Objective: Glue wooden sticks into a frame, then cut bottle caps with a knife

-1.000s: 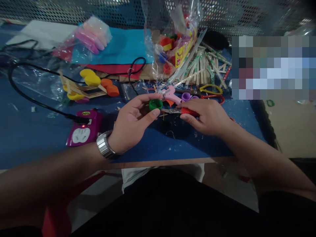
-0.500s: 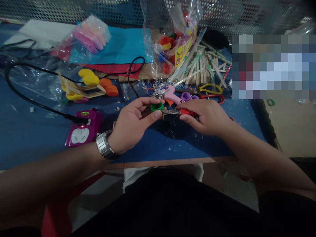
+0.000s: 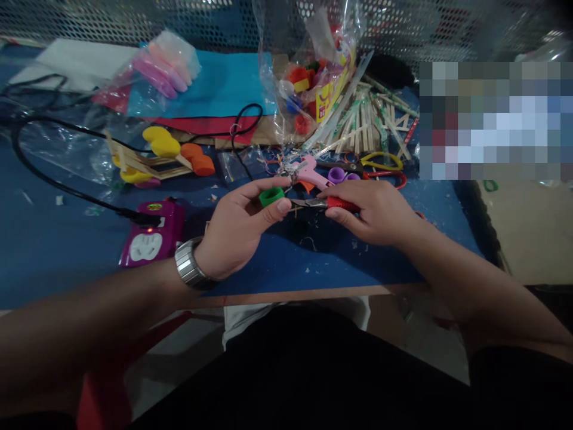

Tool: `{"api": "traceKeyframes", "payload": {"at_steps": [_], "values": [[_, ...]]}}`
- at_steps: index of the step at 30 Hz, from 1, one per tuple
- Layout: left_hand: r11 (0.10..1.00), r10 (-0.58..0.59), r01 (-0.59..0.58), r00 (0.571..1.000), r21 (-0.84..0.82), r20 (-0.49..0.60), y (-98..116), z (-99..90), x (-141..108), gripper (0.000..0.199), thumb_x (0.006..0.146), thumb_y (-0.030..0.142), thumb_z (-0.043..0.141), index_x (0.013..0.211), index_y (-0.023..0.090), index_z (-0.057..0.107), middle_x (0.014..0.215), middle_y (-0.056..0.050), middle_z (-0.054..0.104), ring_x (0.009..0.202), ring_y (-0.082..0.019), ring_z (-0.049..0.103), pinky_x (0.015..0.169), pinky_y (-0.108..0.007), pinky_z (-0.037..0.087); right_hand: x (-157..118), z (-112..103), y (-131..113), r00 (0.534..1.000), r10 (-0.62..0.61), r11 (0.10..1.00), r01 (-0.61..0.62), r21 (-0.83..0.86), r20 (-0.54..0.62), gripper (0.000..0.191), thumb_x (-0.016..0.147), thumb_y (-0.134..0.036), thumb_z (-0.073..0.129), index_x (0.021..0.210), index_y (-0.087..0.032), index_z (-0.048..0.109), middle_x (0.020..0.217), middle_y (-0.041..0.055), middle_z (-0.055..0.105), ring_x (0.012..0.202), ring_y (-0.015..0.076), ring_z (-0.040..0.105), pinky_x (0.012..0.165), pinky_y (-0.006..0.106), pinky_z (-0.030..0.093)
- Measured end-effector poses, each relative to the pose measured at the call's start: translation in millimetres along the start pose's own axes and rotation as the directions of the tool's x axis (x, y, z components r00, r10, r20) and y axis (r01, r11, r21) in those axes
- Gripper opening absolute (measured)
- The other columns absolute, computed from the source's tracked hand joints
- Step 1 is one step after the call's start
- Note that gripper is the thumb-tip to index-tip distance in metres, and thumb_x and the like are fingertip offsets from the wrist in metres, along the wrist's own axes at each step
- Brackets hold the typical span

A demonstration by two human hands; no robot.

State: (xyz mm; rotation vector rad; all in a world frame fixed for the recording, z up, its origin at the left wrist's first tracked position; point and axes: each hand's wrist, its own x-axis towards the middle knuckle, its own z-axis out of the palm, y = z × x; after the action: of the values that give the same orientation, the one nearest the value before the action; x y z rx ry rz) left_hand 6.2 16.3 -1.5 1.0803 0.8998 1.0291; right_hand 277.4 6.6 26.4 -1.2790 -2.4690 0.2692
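So the green cap (image 3: 271, 196) is up in my left hand (image 3: 239, 227), open side tipped upward, pinched between my thumb and fingers just above the blue table (image 3: 335, 272). My right hand (image 3: 376, 209) is closed around a red-handled tool (image 3: 317, 203), thumb on the near side and fingers over the top, with its metal tip pointing left at the cap. That tip sits right by my left thumb, but I honestly can't tell if it's touching anything.

Just beyond my hands there's a pink glue gun (image 3: 312, 172), with a purple round piece (image 3: 336, 175) right beside it. Yellow (image 3: 389, 158) and red handle loops lie a bit further right. Little scraps are scattered around too.

Over to the left, near my metal watch (image 3: 190, 263), is a purple power block (image 3: 150, 239) with a black cable plugged in and a small red light glowing. Behind that lies a stick frame (image 3: 165, 173) with yellow and orange discs on it.

Further back: a blue sheet (image 3: 224, 83) over a red one, a clear bag (image 3: 308, 89) full of colourful bits, and a messy fan of wooden sticks (image 3: 358, 122) next to it.
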Motion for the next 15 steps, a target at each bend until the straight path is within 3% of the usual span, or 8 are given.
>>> {"api": "traceKeyframes", "payload": {"at_steps": [3, 6, 15], "values": [[1.0, 0.002, -0.002, 1.0, -0.005, -0.012, 0.7, 0.9, -0.2, 0.046, 0.086, 0.055, 0.09, 0.118, 0.024, 0.083, 0.081, -0.001, 0.067, 0.075, -0.011, 0.061, 0.072, -0.025, 0.056, 0.2, 0.5, 0.1, 1.0, -0.005, 1.0, 0.005, -0.004, 0.005, 0.061, 0.111, -0.066, 0.043, 0.124, -0.02, 0.079, 0.118, 0.0099, 0.085, 0.104, 0.0306, 0.08, 0.079, 0.037, 0.05], [0.998, -0.01, 0.01, 1.0, -0.065, 0.003, 0.7, 2.8, -0.1, 0.045, 0.086, 0.059, 0.087, 0.109, 0.021, 0.08, 0.092, -0.003, 0.067, 0.078, -0.011, 0.063, 0.071, -0.025, 0.057, 0.6, 0.0, -0.2, 1.0, -0.004, 1.0, 0.004, 0.006, 0.017, 0.06, 0.111, -0.066, 0.044, 0.125, -0.02, 0.078, 0.117, 0.0091, 0.085, 0.103, 0.0297, 0.08, 0.077, 0.036, 0.049], [1.0, -0.027, 0.026, 0.982, 0.009, 0.186, -5.7, -0.1, -3.1, 0.041, 0.101, 0.062, 0.068, 0.111, 0.023, 0.065, 0.088, 0.0, 0.055, 0.073, -0.011, 0.057, 0.066, -0.027, 0.051, 1.3, 1.5, -1.1, 0.999, -0.027, 1.0, 0.027, -0.005, 0.018, 0.058, 0.112, -0.064, 0.043, 0.122, -0.02, 0.079, 0.117, 0.0097, 0.085, 0.101, 0.0277, 0.079, 0.078, 0.035, 0.049]]}}
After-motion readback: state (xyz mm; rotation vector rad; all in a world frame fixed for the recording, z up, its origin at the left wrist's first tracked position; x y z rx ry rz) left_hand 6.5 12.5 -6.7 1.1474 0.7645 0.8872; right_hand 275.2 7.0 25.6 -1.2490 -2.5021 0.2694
